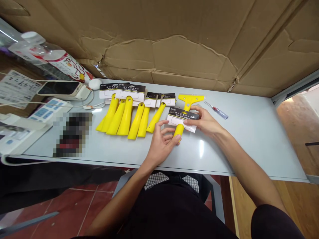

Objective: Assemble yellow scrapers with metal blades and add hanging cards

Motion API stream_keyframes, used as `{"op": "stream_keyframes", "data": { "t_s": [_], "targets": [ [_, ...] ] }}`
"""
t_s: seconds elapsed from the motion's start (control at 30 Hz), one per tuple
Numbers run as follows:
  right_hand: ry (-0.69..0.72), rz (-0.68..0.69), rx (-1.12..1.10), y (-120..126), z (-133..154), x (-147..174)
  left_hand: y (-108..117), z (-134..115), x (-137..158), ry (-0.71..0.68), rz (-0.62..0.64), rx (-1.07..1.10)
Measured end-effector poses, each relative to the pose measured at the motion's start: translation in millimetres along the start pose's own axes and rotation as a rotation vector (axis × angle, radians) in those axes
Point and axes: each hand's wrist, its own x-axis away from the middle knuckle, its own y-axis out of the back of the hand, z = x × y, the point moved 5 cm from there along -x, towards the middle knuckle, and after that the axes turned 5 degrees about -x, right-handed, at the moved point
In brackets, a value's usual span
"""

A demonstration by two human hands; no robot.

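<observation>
Above the front part of the table is a yellow scraper (191,99) with a wide flat head pointing away from me. A black-and-white printed card (180,117) sits around its neck. My left hand (163,141) is closed on the lower end of the yellow handle. My right hand (203,121) pinches the right side of the card, thumb on top and its other fingers behind. To the left lie several yellow handles (128,118) in a row, with similar cards (131,92) at their far ends.
Right of my hands lies a screwdriver (219,112) with a clear handle. At the left are a phone (59,89), cables, a power strip (48,109), a plastic bottle (64,63) and a pixelated dark item (73,134). A cardboard sheet (174,53) stands along the back edge.
</observation>
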Motion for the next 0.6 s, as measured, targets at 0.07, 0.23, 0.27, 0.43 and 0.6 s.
{"op": "stream_keyframes", "data": {
  "t_s": [0.07,0.23,0.27,0.43,0.6],
  "targets": [
    [0.012,0.036,0.027,-0.8,-2.2,-1.0,-1.2,0.0,-6.0,-0.002,0.007,-0.015],
    [0.03,-0.024,0.025,4.6,-4.5,-4.2,-2.8,1.3,-9.8,-0.026,0.009,-0.084],
    [0.037,-0.043,0.02,6.1,-4.1,-4.7,-2.6,1.6,-8.7,-0.035,0.003,-0.097],
    [0.059,-0.061,0.042,8.2,-2.0,-3.8,-2.0,2.7,-4.0,-0.075,-0.014,-0.102],
    [0.081,-0.036,0.018,6.1,1.2,-1.0,-2.5,2.7,-4.7,-0.077,-0.016,-0.122]
  ]
}}
